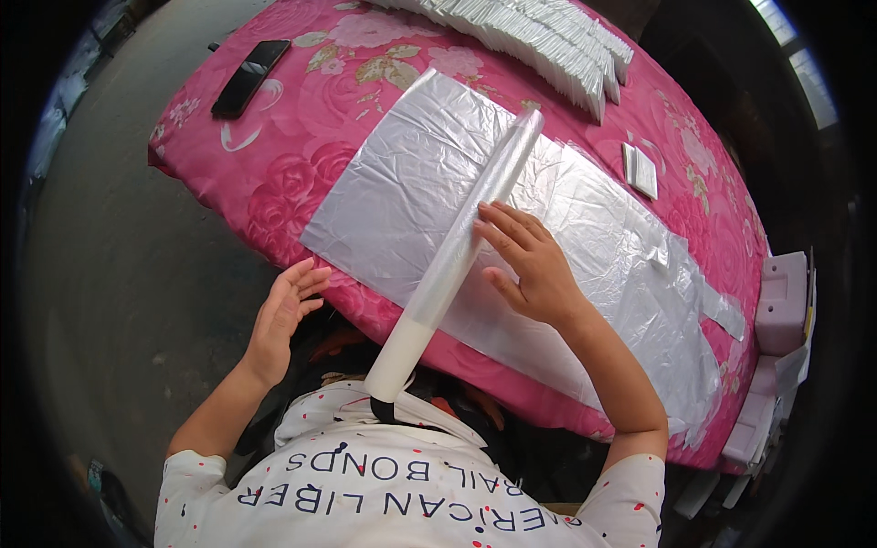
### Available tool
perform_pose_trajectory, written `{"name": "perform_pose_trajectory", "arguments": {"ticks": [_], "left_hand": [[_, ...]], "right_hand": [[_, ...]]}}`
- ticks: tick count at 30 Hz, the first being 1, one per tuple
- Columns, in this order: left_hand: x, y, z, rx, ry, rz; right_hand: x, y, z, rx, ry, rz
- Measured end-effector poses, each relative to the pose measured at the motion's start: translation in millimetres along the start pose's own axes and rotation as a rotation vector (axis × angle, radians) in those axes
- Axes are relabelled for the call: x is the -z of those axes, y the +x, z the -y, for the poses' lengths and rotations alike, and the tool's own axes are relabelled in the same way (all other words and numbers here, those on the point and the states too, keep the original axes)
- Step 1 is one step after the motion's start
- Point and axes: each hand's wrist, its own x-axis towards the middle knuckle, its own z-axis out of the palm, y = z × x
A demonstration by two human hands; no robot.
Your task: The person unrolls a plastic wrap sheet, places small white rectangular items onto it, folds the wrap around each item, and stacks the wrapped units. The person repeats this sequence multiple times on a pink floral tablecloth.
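Observation:
A long roll of clear plastic film on a pale tube (pixel 438 288) lies slantwise over a stack of thin, crinkled plastic sheets (pixel 390 185). The bare lower end of the tube juts past the table edge towards my shirt. With fingers spread, my right hand (pixel 524 264) rests against the right side of the roll, fingertips on the film. My left hand (pixel 284 318) is in the air just off the near table edge, left of the tube, fingers slightly curled and nothing in it.
A pink floral cloth (pixel 288 185) covers the table. A black smartphone (pixel 251 79) lies at the upper left. Rows of folded plastic packets (pixel 534 48) line the far side, with a small folded stack (pixel 640 171) nearer. Pale foam boxes (pixel 781 301) stand at the right edge.

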Motion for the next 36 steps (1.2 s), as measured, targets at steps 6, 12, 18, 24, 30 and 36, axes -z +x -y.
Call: {"name": "perform_pose_trajectory", "arguments": {"ticks": [6, 12, 18, 24, 30, 36], "left_hand": [[-10, -6, -1, -0.128, 0.254, 0.017], [-17, 2, -15, -0.186, 1.014, -0.095], [-13, 7, -23, 0.031, 0.792, -0.089], [-21, -7, -22, 0.208, -0.306, 0.311], [-47, 1, -31, 0.475, -0.638, 0.52], [-65, 3, -29, 0.308, -0.118, 0.296]], "right_hand": [[-30, 66, 4, 0.18, -0.085, 0.058], [-74, 138, 26, 0.023, -0.144, 0.044], [-102, 154, 44, -0.375, 0.183, -0.528], [-60, 133, 58, -0.718, 1.579, -0.652], [-16, 117, 54, -0.589, 1.77, -0.5], [-12, 102, 50, -0.605, 1.62, -0.562]]}}
